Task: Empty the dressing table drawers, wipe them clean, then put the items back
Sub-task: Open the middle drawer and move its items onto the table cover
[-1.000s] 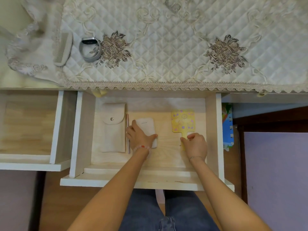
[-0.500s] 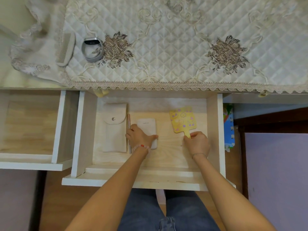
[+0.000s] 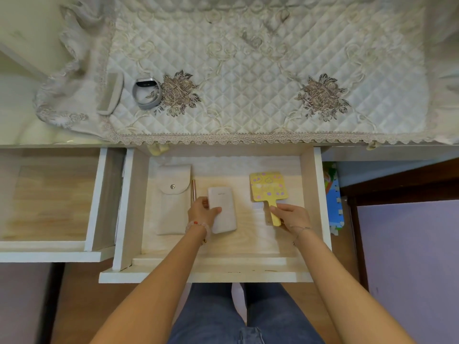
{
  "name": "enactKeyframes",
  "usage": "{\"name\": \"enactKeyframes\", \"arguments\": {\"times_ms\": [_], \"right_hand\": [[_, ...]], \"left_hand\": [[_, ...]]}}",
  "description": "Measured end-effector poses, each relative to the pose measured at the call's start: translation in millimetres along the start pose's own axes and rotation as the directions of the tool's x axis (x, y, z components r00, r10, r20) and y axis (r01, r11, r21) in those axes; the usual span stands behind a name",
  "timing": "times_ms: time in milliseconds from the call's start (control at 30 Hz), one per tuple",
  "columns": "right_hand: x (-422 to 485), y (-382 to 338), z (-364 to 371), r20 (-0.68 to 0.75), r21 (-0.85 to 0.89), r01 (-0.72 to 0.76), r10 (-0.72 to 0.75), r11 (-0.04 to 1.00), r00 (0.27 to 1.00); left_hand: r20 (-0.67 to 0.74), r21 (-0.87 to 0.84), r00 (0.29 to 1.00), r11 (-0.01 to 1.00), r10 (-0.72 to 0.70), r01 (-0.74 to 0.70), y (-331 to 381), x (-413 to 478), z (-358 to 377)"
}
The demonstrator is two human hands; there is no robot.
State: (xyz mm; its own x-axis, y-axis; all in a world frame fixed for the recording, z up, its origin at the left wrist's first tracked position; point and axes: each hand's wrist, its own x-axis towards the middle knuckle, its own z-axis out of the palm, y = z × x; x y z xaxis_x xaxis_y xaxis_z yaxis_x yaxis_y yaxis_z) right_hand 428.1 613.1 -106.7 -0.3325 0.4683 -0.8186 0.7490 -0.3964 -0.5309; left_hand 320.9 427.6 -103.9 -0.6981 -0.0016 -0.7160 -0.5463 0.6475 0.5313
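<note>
The middle drawer (image 3: pixel 129 219) stands pulled out, its wooden bottom showing. Inside lie a beige snap pouch (image 3: pixel 173 199), a thin rose-gold pen (image 3: pixel 194 192), a white power bank (image 3: pixel 223 209) and a yellow hand mirror (image 3: pixel 269 187) with purple dots. My left hand (image 3: pixel 202 213) grips the power bank's left edge, thumb on top. My right hand (image 3: pixel 293 214) pinches the mirror's yellow handle.
A second drawer (image 3: pixel 49 199) is open at the left with nothing visible in it. On the quilted table cover (image 3: pixel 248 83) lie a grey comb (image 3: pixel 110 94) and a grey smart band (image 3: pixel 146 93). A foam puzzle mat (image 3: pixel 335 204) and purple mat (image 3: pixel 409 269) lie right.
My right hand has shifted down the mirror's handle, and the mirror now lies straighter. My left hand has slid to the power bank's left edge. The view has pulled back.
</note>
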Motion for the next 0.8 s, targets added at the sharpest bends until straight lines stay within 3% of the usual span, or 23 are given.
{"name": "enactKeyframes", "arguments": {"times_ms": [200,500,800], "right_hand": [[-32,-8,-7,0.062,0.057,0.019,-0.023,0.998,0.998],[-68,-39,-12,0.14,0.117,0.153,-0.169,0.981,0.976],[-70,-116,-7,0.09,0.207,0.312,-0.336,0.927,0.938]], "left_hand": [[0.033,-0.149,0.999,0.988,0.038,-0.033,2,-15,-19],[0.034,-0.417,0.983,0.897,0.179,-0.148,36,-37,-64],[-0.035,-0.514,0.961,0.82,0.275,-0.254,109,-29,-100]]}}
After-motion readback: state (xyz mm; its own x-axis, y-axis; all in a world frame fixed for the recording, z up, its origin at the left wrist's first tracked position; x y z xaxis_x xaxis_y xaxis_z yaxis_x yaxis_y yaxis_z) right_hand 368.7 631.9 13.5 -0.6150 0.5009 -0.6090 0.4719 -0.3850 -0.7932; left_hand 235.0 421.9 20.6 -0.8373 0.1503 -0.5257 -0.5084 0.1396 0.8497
